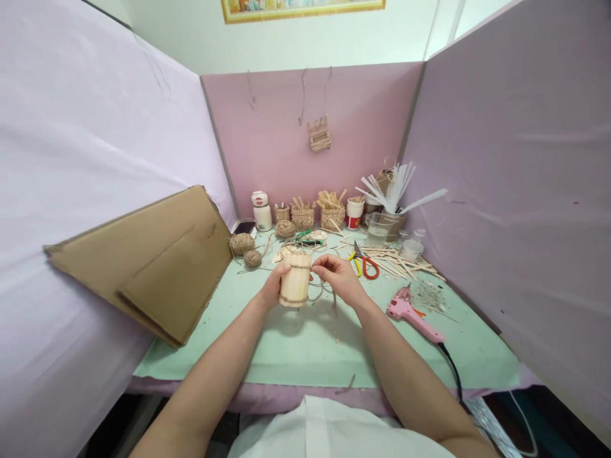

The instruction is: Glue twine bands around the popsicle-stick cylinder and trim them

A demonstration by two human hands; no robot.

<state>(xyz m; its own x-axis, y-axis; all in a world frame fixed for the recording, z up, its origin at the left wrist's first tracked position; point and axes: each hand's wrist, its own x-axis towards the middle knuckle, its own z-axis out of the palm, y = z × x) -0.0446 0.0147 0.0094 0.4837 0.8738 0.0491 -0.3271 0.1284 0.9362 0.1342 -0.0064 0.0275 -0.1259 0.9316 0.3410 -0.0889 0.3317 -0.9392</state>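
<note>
A small cylindrical holder made of upright wooden craft sticks [296, 280] is held above the green mat [305, 343]. My left hand [274, 287] grips its left side with fingers curled round it. My right hand [337, 275] is pinched on a strand of jute twine [319, 294] at the holder's upper right edge. Twine bands run round the holder near its top and bottom, and a loose end trails down to the mat.
Cardboard sheets [153, 261] lean on the left wall. Twine balls [242, 243], scissors [363, 262], a pink glue gun [413, 315], loose sticks [396, 261] and small baskets and cups [329, 216] line the back. Purple partitions enclose three sides.
</note>
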